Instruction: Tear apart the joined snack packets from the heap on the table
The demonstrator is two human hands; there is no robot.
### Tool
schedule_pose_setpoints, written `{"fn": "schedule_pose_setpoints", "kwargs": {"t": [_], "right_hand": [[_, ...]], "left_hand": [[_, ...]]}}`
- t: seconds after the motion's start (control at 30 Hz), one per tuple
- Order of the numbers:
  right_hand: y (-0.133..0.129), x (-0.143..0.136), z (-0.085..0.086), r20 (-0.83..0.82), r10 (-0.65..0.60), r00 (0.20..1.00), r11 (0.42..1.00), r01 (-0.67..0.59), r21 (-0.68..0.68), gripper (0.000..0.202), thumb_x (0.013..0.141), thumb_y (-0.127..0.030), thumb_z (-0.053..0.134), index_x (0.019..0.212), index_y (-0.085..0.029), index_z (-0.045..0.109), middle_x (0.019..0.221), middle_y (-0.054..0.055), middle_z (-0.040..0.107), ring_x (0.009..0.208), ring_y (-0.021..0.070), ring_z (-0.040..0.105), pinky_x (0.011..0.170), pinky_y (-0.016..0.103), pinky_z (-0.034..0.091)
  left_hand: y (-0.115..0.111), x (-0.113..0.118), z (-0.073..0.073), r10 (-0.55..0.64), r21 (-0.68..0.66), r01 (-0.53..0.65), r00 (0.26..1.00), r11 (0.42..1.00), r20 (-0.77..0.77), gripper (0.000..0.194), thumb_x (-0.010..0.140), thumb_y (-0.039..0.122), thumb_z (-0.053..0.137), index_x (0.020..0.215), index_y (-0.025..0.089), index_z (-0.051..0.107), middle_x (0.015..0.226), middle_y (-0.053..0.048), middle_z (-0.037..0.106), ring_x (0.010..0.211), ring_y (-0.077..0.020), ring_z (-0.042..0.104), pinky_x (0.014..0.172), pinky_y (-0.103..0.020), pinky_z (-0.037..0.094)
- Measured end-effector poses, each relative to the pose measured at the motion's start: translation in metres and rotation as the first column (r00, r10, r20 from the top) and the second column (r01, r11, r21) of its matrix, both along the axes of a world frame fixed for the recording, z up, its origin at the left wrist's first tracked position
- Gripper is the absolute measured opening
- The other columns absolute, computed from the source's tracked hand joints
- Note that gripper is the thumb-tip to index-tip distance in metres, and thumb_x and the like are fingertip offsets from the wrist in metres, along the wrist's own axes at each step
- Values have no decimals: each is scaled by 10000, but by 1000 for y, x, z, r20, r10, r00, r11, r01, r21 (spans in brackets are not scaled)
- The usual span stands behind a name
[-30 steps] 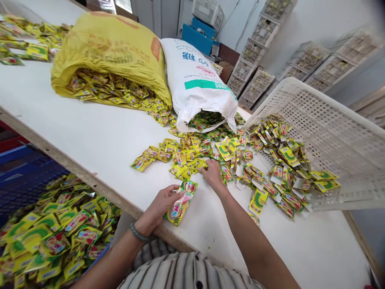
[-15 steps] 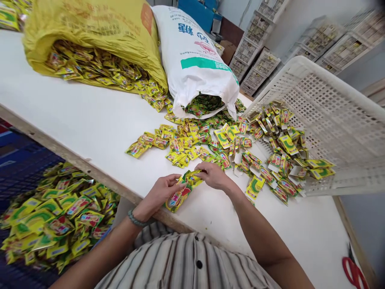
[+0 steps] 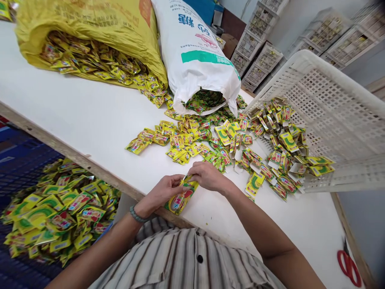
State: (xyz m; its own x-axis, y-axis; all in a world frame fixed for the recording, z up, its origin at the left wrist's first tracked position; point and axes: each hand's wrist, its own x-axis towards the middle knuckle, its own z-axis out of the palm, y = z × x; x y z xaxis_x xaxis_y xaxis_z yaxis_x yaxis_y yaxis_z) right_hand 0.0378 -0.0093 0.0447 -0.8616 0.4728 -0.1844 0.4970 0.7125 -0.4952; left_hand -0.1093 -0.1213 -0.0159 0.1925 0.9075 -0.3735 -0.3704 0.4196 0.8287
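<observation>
My left hand (image 3: 164, 193) grips a small yellow-and-green printed box (image 3: 181, 200) just above the table's front edge, thumb on its face. At the box's upper end, the fingers of my right hand (image 3: 209, 176) are pinched together against it; a bit of white flap shows between the hands. Whether a sachet is also in the right fingers is hidden. Beyond the hands lie loose yellow sachets (image 3: 177, 140) and green sachets (image 3: 221, 156). Several printed boxes with white flaps, one of them a yellow box (image 3: 255, 184), lie to the right.
A yellow bag (image 3: 90, 24) and a white sack (image 3: 201, 72), both spilling sachets, lie at the back. A white plastic basket (image 3: 331, 100) tips over on the right with boxes at its mouth. Red-handled scissors (image 3: 348, 267) lie far right. A blue crate (image 3: 18, 160) of filled packs stands below left.
The right hand has moved slightly left, closer to the left hand, onto the box's upper end. The yellow and green piece that showed between the hands is no longer seen apart from the box.
</observation>
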Motion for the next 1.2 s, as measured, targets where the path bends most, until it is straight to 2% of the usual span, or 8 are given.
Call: {"fn": "schedule_pose_setpoints", "kwargs": {"t": [0.07, 0.2, 0.33, 0.43, 0.67, 0.83, 1.0, 1.2], "right_hand": [[-2, -1, -2, -24, -37, 999, 999, 36, -38, 61, 782, -142, 681, 805, -192, 707, 723, -5, 613, 709, 137, 537, 644, 238, 344], [-7, 2, -11, -149, -254, 956, 951, 218, -220, 236, 770, -153, 687, 999, -200, 660, 661, -55, 597, 595, 103, 517, 615, 216, 367], [-15, 4, -18, -162, -299, 940, 949, 274, -159, 267, 774, -93, 630, 1005, -225, 641, 653, -63, 602, 600, 102, 526, 634, 216, 376], [-17, 7, -18, -186, -314, 931, 939, 276, -205, 255, 780, -94, 630, 1003, -219, 636, 694, -48, 632, 640, 107, 561, 662, 220, 406], [-14, 20, -11, -208, -303, 930, 924, 232, -305, 281, 726, -186, 758, 977, -206, 634, 805, -15, 654, 748, 131, 595, 716, 253, 441], [-20, 17, -21, -189, -296, 936, 952, 272, -141, 264, 704, -117, 745, 914, -210, 615, 795, -15, 636, 746, 139, 557, 693, 254, 409], [-28, 15, -27, -194, -321, 927, 935, 279, -217, 289, 740, -87, 666, 981, -229, 592, 722, -50, 644, 662, 122, 568, 680, 234, 423], [-38, 13, -7, -46, -105, 993, 981, 96, -171, 478, 778, -29, 491, 1204, -245, 506, 791, -26, 713, 685, 164, 620, 654, 254, 401]], "left_hand": [[-1, -1, 0, -9, 19, 10, 1000, 1000, -21, 452, 651, 392, 802, 1021, 158, 689, 952, -63, 753, 824, -226, 686, 748, -322, 526], [-2, -7, -4, -22, 78, 33, 991, 996, -133, 425, 701, 421, 758, 1034, 161, 709, 1005, -74, 745, 878, -244, 674, 757, -319, 525], [-3, -11, -8, -36, 104, 61, 973, 993, -226, 400, 713, 448, 741, 995, 164, 724, 970, -69, 750, 869, -254, 670, 732, -316, 526], [-4, -11, -7, -31, 78, 48, 978, 996, -204, 447, 689, 443, 760, 1016, 143, 709, 978, -81, 751, 864, -257, 676, 758, -338, 528], [-6, -12, -6, 28, 44, -22, 989, 999, -146, 455, 619, 408, 816, 960, 131, 699, 948, -87, 752, 851, -238, 674, 777, -340, 519], [-5, -14, -3, 14, 40, -7, 985, 999, -170, 426, 624, 415, 810, 924, 131, 704, 915, -73, 748, 823, -226, 670, 756, -320, 510], [-4, -13, -3, -10, 33, 14, 994, 999, -113, 405, 627, 402, 812, 916, 139, 704, 897, -63, 747, 805, -214, 668, 751, -314, 511], [-5, -11, 0, 29, 16, -27, 995, 1000, -94, 384, 596, 375, 831, 860, 143, 676, 858, -47, 743, 798, -204, 669, 751, -305, 509]]}}
